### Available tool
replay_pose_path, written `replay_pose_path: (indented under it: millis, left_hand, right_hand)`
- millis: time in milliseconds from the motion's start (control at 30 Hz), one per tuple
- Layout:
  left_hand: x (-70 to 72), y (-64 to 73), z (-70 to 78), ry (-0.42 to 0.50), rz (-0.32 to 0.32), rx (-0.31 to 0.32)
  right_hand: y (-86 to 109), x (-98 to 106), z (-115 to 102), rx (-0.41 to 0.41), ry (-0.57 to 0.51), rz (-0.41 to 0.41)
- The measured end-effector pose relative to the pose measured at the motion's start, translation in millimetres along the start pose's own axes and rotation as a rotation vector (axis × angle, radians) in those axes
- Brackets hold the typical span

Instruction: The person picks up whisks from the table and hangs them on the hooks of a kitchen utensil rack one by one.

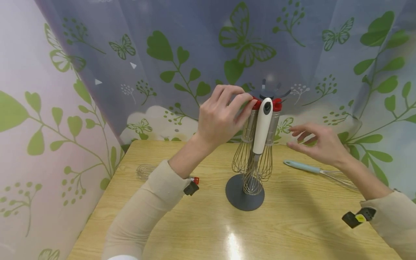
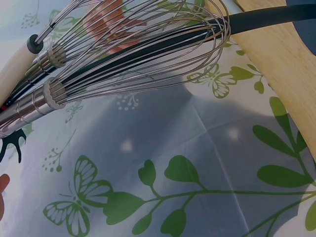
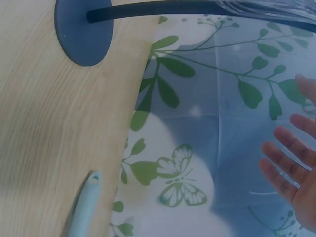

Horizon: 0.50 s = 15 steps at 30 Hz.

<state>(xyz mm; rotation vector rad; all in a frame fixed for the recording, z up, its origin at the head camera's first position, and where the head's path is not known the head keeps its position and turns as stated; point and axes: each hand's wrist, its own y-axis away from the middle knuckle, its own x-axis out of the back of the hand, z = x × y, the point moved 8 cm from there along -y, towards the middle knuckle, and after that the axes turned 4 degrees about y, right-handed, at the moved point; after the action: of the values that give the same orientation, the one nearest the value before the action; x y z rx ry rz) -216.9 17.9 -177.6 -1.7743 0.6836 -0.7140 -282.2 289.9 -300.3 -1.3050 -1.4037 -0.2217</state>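
A dark utensil stand (image 1: 239, 202) carries several hanging whisks. My left hand (image 1: 219, 113) is at the top of the stand, thumb and fingertips pinching the red end of a metal-handled whisk (image 1: 248, 126). Beside it hangs a white-handled whisk (image 1: 262, 128), in front of another red-ended whisk (image 1: 273, 121). In the left wrist view, the wire loops of the whisks (image 2: 148, 64) cross the top, while most of the left hand is out of frame. My right hand (image 1: 320, 142) is held in the air right of the stand, its fingers relaxed and holding nothing.
On the wooden table (image 1: 201, 231), a whisk with a pale blue handle (image 1: 302, 166) lies at right, below the right hand. Another wire whisk (image 1: 145, 172) with a red end lies at left, partly behind the left forearm. A patterned curtain (image 1: 195, 43) stands behind the table.
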Motion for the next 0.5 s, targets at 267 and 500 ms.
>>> replay_pose_path:
  millis: [267,500]
  left_hand:
    - [-0.4,0.4,-0.5,-0.003,-0.006,0.0]
    - [-0.6,0.4,-0.9,0.001,-0.007,0.0]
  right_hand:
    - [6.4,-13,19,-0.061,0.041,-0.094]
    - [12.0,-22,34,-0.106,0.06,-0.135]
